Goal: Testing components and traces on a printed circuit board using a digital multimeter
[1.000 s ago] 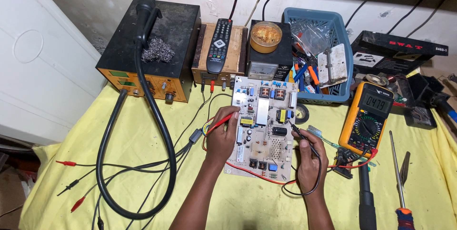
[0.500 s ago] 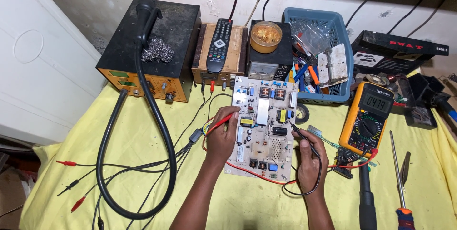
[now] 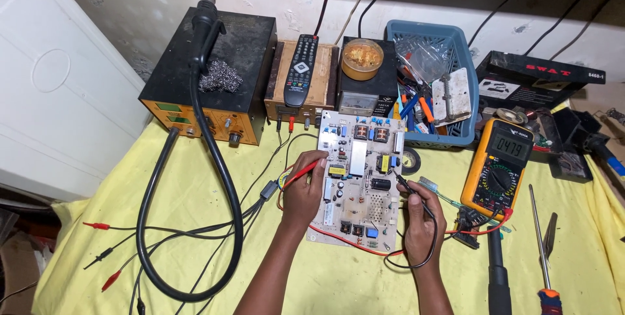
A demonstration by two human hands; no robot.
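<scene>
the left hand (image 3: 303,191) has a narrow pinch grip on a red probe (image 3: 301,175), tip set down on the left part of the circuit board (image 3: 357,181); the right hand (image 3: 420,218) pinches a black probe (image 3: 402,183) the same way, tip touching the board's right side near a dark block part; both probes look light and stiff, with thin soft leads trailing off, best held by the plastic shaft and not the metal tip; the board lies flat on the yellow cloth of the table (image 3: 195,237), between the two hands; it looks rigid but fragile, crowded with small parts, so i judge the bare edges the safest place to take hold; a red lead runs under the board's near edge toward the orange meter (image 3: 497,168) just right of it; behind stand a blue basket (image 3: 456,87) of tools, a remote control (image 3: 301,71) on a wooden box, and a black and orange station (image 3: 211,80) with a thick black hose (image 3: 195,224) looping over the cloth.
</scene>
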